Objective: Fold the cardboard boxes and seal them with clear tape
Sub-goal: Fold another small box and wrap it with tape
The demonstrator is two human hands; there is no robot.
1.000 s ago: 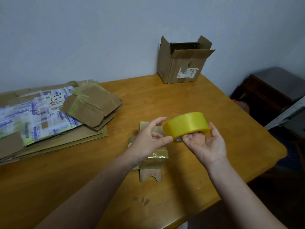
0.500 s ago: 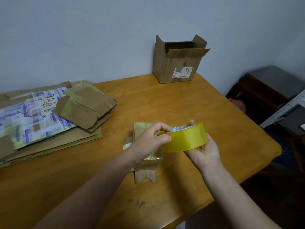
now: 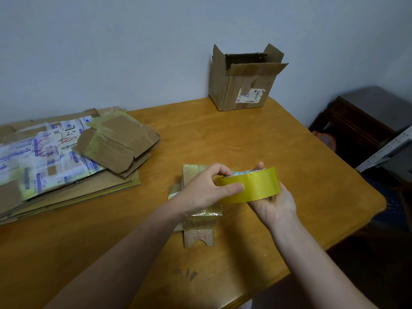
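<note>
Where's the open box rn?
Head view, right of centre: the open box stands at the far edge of the table by the wall, well beyond the tape roll.

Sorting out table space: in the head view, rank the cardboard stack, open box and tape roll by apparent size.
Largest: cardboard stack.
Second: open box, though it stands farther back.
Smallest: tape roll, despite being nearest.

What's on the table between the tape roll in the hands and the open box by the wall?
Nothing: the head view shows only bare table between the tape roll and the open box.
</note>
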